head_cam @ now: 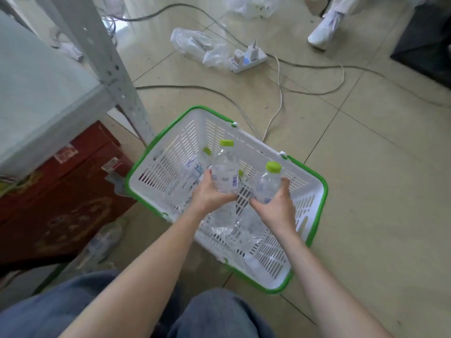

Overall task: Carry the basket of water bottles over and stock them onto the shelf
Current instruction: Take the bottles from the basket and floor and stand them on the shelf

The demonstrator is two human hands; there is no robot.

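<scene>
Left hand grips one bottle and right hand grips another above the basket on the floor beside the shelf; one-handed holds on slick plastic could slip, or bottles clip the shelf post.

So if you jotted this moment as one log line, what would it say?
stage: unloading | left hand: holds bottle | right hand: holds second bottle | basket: on floor beside shelf, more bottles inside
</scene>
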